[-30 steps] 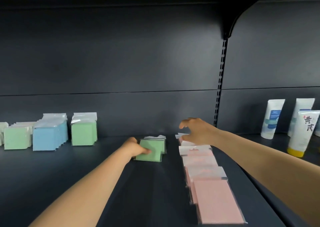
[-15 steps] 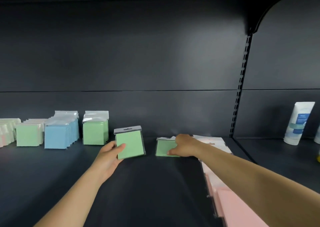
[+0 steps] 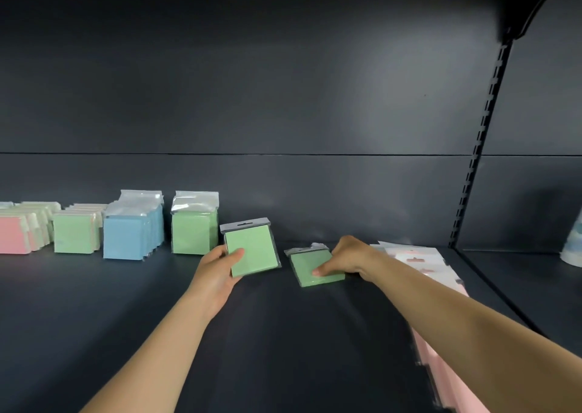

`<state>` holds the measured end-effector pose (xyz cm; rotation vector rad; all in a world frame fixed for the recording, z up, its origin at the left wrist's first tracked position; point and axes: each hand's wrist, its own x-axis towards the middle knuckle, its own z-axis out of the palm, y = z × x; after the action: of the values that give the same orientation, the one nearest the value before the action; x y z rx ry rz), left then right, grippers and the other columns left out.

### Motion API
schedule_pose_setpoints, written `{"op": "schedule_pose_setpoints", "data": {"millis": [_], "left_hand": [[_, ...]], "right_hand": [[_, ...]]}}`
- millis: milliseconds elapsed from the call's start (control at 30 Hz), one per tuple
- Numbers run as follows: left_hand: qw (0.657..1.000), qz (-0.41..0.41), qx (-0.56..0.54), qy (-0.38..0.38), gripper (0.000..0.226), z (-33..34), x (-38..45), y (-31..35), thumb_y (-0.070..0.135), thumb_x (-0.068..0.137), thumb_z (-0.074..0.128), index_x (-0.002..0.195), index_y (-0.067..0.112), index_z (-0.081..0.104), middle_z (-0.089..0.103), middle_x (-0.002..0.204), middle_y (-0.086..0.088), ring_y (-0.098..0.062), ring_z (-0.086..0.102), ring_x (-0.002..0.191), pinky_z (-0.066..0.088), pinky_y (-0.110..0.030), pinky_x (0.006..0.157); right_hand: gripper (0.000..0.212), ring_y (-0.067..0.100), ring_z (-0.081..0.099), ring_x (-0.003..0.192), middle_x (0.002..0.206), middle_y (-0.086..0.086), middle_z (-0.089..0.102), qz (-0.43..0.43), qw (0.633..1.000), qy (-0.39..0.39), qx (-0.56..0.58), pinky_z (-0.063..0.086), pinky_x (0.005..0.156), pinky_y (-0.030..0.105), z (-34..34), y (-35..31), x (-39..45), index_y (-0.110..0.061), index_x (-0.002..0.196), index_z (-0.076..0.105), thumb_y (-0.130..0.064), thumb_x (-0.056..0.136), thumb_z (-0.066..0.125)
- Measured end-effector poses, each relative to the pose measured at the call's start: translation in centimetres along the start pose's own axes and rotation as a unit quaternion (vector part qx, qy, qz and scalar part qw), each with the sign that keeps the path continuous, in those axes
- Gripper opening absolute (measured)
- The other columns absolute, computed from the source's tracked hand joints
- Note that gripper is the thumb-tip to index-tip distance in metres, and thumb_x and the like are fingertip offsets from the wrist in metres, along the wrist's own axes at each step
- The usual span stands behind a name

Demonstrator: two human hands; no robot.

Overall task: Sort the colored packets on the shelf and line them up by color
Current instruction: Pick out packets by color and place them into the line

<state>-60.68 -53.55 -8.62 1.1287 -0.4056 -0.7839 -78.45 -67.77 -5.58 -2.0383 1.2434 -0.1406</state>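
A: What is seen nearest, along the lower right of the frame?

B: A row of flat pink plastic-wrapped packets (image 3: 441, 359) is seen lying overlapped on the dark metal shelf (image 3: 94, 318), running back toward right of centre, partly hidden by the right forearm.

A: And at mid-frame?

B: Two packets are being handled. A green square packet with a grey hang-tab (image 3: 252, 247) is held tilted above the shelf by the left hand (image 3: 217, 271); the thumb is laid across its face and the fingers are curled behind its left edge, so it is pinched. Just to its right, apart from it, a second flat green packet (image 3: 316, 269) lies on the shelf. It is gripped by the right hand (image 3: 346, 258), with a fingertip pressed on its face and the other fingers curled over its far edge.

A: What is set farther back?

B: At the left, against the back panel, upright stacks are lined up: a standing green stack (image 3: 193, 236), a blue stack (image 3: 132, 237), another green stack (image 3: 75, 234), and pink-fronted packets (image 3: 14, 234) at the frame's left edge.

A: Which step is judged to be in hand?

B: Green packets appear to be gathered for the green line. Next, the held packet would need to be stood upright against the nearest green stack, its face squared with the row, while the lying one is lifted clear.
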Motion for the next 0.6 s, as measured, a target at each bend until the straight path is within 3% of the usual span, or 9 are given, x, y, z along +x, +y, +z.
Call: {"op": "schedule_pose_setpoints", "data": {"millis": [33,133,267,333,400,467,533,600], "left_hand": [[1.000,-0.001,0.001,-0.001,0.015,0.0,0.0,0.0,-0.003,0.094,0.047,0.099,0.002,0.060,0.066,0.102,-0.010,-0.021,0.063,0.093,0.046,-0.038,0.088],[1.000,-0.002,0.007,-0.012,0.016,-0.2,0.0,-0.1,-0.002,0.094,0.047,0.100,0.003,0.060,0.067,0.103,-0.009,-0.021,0.064,0.094,0.047,-0.036,0.086],[1.000,-0.003,0.010,-0.019,0.016,-0.2,-0.1,-0.1,-0.002,0.094,0.047,0.100,0.005,0.060,0.066,0.104,-0.009,-0.022,0.063,0.096,0.048,-0.034,0.084],[1.000,-0.004,0.010,-0.018,0.016,-0.2,0.0,-0.1,-0.002,0.094,0.047,0.100,0.005,0.060,0.066,0.104,-0.009,-0.021,0.063,0.095,0.049,-0.032,0.081],[1.000,-0.003,0.005,-0.017,0.016,-0.3,0.0,-0.1,-0.002,0.094,0.048,0.101,0.004,0.060,0.065,0.107,-0.010,-0.022,0.063,0.095,0.049,-0.033,0.081],[1.000,-0.002,-0.001,-0.014,0.017,-0.4,0.1,-0.1,-0.002,0.094,0.048,0.106,0.002,0.059,0.065,0.110,-0.012,-0.023,0.063,0.097,0.047,-0.035,0.085],[1.000,0.001,-0.007,-0.005,0.022,-0.6,0.1,0.1,-0.002,0.094,0.047,0.113,0.001,0.058,0.063,0.114,-0.013,-0.024,0.062,0.100,0.046,-0.036,0.088],[1.000,0.012,-0.002,0.002,0.024,-0.8,0.2,0.3,-0.001,0.095,0.047,0.117,0.002,0.056,0.062,0.117,-0.012,-0.026,0.061,0.104,0.045,-0.035,0.089]], "right_hand": [[0.050,0.020,0.054,0.078,0.081,0.003,0.057,0.006,1.000,-0.017,0.011,0.041,0.061,0.026,-0.1,-0.1,0.1,-0.009,0.078,0.055,-0.035,0.050,0.088],[0.095,0.025,0.061,0.100,0.105,0.008,0.066,0.010,0.998,-0.053,0.015,0.051,0.090,0.036,0.0,0.3,1.9,-0.008,0.106,0.062,-0.037,0.018,0.086],[0.098,0.027,0.062,0.103,0.107,0.009,0.067,-0.001,0.995,-0.088,0.038,0.050,0.095,0.040,0.2,0.6,2.7,-0.010,0.108,0.064,-0.030,0.014,0.084],[0.087,0.027,0.061,0.105,0.106,0.010,0.067,-0.008,0.995,-0.096,0.035,0.048,0.098,0.039,0.2,0.1,1.5,-0.009,0.107,0.065,-0.023,0.024,0.087],[0.064,0.023,0.060,0.105,0.104,0.008,0.067,-0.012,0.994,-0.105,0.025,0.046,0.098,0.032,0.1,-0.3,0.6,-0.005,0.108,0.065,-0.011,0.048,0.087],[0.047,0.019,0.058,0.092,0.097,0.006,0.064,-0.020,0.994,-0.107,0.017,0.048,0.082,0.024,0.0,-0.4,-0.1,-0.007,0.105,0.063,-0.003,0.063,0.082],[0.042,0.016,0.056,0.083,0.089,0.003,0.059,-0.030,0.993,-0.110,0.020,0.046,0.069,0.021,-0.1,-0.3,-0.4,-0.012,0.100,0.055,0.002,0.067,0.078],[0.044,0.018,0.056,0.088,0.091,0.002,0.057,-0.045,0.993,-0.110,0.024,0.048,0.076,0.025,-0.2,-0.3,-0.9,-0.014,0.104,0.050,0.005,0.072,0.074]]}}
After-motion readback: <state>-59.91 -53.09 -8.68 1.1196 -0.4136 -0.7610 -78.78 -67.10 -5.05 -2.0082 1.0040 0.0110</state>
